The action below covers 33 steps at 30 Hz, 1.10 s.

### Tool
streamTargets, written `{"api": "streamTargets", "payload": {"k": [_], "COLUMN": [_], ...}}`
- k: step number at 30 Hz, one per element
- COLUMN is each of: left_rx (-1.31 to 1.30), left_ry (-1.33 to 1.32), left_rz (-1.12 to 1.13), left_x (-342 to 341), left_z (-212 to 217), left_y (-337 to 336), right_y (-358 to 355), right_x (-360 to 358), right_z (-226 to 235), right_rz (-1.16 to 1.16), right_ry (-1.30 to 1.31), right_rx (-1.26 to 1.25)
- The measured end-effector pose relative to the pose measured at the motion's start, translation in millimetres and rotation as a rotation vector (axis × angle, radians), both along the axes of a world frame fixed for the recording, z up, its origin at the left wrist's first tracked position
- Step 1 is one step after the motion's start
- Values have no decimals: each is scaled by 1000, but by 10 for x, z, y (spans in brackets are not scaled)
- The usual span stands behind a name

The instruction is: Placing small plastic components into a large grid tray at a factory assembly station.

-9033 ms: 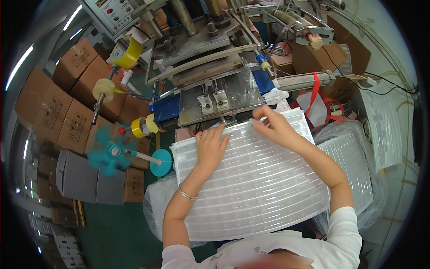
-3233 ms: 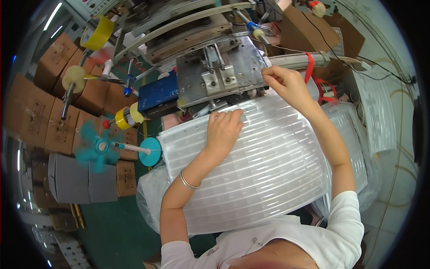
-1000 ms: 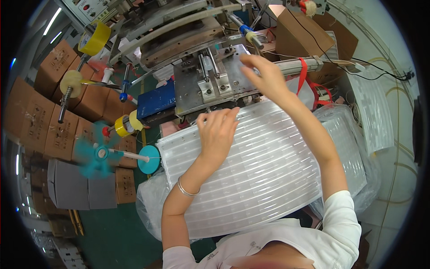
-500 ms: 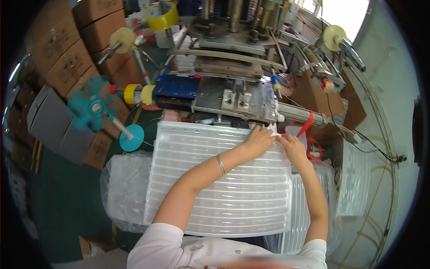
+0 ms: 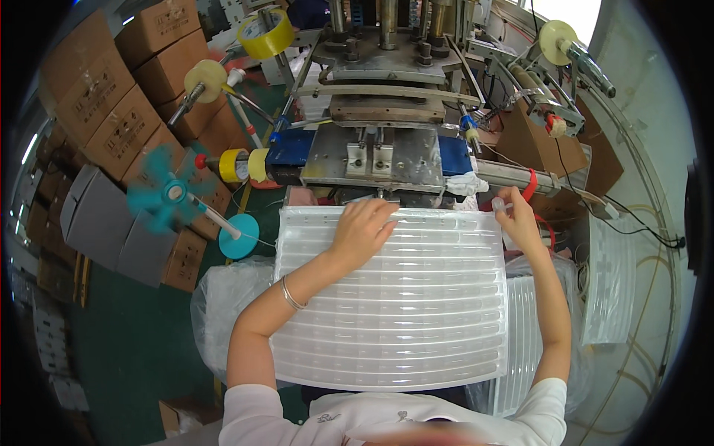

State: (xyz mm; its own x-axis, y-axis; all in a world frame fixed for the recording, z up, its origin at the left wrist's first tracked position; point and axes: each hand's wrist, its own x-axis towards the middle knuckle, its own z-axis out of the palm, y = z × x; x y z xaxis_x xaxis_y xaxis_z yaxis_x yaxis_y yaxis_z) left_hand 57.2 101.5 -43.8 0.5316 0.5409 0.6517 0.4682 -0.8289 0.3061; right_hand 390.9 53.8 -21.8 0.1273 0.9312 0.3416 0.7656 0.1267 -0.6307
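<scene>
Tray [image 5: 401, 312], clear ribbed plastic, lies flat in front of the person, its far edge just under the machine's metal plate [image 5: 387, 160]. Left hand [image 5: 362, 229] rests palm down on the tray's far edge, fingers together and slightly curled, tips at the rim; bracelet [image 5: 291, 294] on that wrist. Right hand [image 5: 515, 215] sits at the tray's far right corner, fingers pinched narrow on a small clear piece [image 5: 497, 204]; what the piece is, cannot tell. More trays [image 5: 524, 334] of the same kind are stacked under and to the right, in clear bags. Another stack [image 5: 610, 290] lies further right, near a black cable. White rag [image 5: 467, 183] lies on the machine just beyond the tray, between the 2 hands. Blue block [image 5: 286, 146] sits left of the plate. Yellow tape rolls [image 5: 262, 33] hang on spindles at upper left, with a teal disc [image 5: 239, 236] and a teal fan-shaped wheel [image 5: 160, 195] near the tray's left side. Cardboard boxes [image 5: 111, 111] are piled far left on the green floor [image 5: 134, 334]. Brown carton [image 5: 532, 137] stands right of the machine.
</scene>
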Motion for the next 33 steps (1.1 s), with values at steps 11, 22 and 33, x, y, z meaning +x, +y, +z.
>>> {"api": "streamTargets", "payload": {"k": [11, 22, 33], "left_rx": [323, 303, 57], "left_ry": [-116, -138, 91], "left_rz": [511, 203, -140], "left_x": [214, 64, 539], "left_z": [407, 438, 50], "left_y": [859, 349, -18], "right_y": [136, 898, 781], "right_x": [-728, -1556, -1160], "right_z": [482, 573, 556], "right_rz": [229, 104, 124], "right_ry": [-13, -367, -47], "right_rx": [207, 483, 404]}}
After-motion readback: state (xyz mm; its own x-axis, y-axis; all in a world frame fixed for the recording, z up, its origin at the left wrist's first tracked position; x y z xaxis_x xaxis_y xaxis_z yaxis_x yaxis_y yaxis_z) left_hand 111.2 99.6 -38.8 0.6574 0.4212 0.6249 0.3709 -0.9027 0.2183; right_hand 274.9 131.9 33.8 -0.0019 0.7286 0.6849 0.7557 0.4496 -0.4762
